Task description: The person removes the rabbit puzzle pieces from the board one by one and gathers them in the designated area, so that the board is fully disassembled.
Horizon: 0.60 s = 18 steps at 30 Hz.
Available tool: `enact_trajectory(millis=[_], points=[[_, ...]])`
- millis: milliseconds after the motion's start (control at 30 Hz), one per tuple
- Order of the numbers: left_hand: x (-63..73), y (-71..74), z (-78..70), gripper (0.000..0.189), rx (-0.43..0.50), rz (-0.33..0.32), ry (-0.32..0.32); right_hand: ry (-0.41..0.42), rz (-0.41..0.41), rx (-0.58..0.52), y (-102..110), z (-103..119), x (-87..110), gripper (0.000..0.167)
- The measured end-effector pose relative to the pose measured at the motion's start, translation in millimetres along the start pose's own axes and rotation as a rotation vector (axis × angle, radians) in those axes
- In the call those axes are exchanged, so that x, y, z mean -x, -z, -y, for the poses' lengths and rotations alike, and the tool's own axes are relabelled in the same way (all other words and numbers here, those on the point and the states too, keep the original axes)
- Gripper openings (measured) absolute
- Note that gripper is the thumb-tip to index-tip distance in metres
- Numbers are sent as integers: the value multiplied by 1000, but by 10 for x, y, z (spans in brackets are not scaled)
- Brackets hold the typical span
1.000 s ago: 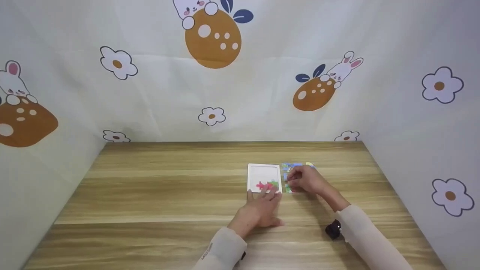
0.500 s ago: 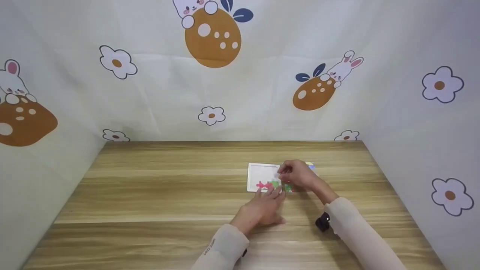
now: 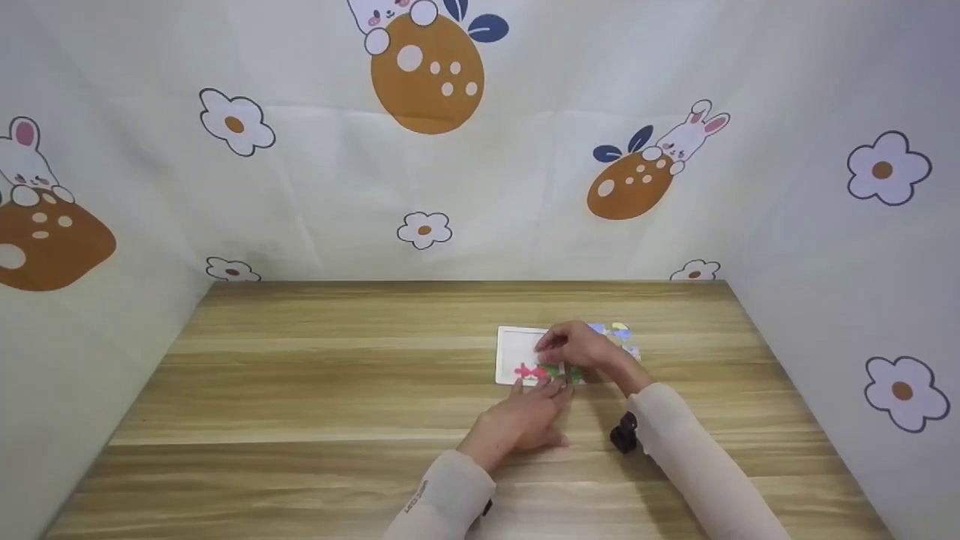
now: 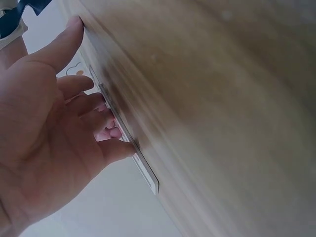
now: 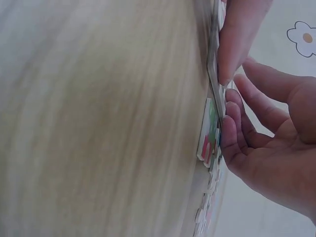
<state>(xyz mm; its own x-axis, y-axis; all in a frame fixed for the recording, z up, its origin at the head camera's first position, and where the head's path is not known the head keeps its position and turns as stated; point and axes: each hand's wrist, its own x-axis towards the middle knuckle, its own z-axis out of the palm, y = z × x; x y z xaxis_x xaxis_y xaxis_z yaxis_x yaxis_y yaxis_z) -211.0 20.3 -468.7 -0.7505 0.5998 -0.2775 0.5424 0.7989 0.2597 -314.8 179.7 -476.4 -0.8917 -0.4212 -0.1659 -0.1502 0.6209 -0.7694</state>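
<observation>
A white puzzle tray (image 3: 507, 352) lies on the table with a few joined red and green puzzle pieces (image 3: 531, 372) along its near edge. My left hand (image 3: 517, 424) rests at the tray's near edge; in the left wrist view its fingertips touch the tray rim (image 4: 148, 173). Over the tray's right side is my right hand (image 3: 581, 349), its thumb and fingertips brought together as in a pinch on a puzzle piece. That piece is mostly hidden by the fingers, so its colours cannot be made out. In the right wrist view the fingertips sit close to the tray's edge (image 5: 213, 69).
Several loose puzzle pieces (image 3: 621, 331) lie right of the tray, partly covered by the right hand and forearm. A green and red piece (image 5: 207, 131) shows beside the tray in the right wrist view. Patterned cloth walls (image 3: 330, 187) bound the wood-grain table (image 3: 300, 375).
My right hand has moved left from the loose pieces to above the tray, fingertips still together. My left hand has shifted only slightly along the tray's near edge.
</observation>
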Motion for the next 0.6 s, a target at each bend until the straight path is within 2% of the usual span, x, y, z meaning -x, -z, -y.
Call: enact_trajectory(millis=[233, 600], points=[[-2, -2, 20, 77, 52, -13, -11, -17, 42, -49, -16, 26, 6, 15], [-35, 1, 19, 76, 89, 18, 13, 6, 66, -14, -46, 69, 20, 9]])
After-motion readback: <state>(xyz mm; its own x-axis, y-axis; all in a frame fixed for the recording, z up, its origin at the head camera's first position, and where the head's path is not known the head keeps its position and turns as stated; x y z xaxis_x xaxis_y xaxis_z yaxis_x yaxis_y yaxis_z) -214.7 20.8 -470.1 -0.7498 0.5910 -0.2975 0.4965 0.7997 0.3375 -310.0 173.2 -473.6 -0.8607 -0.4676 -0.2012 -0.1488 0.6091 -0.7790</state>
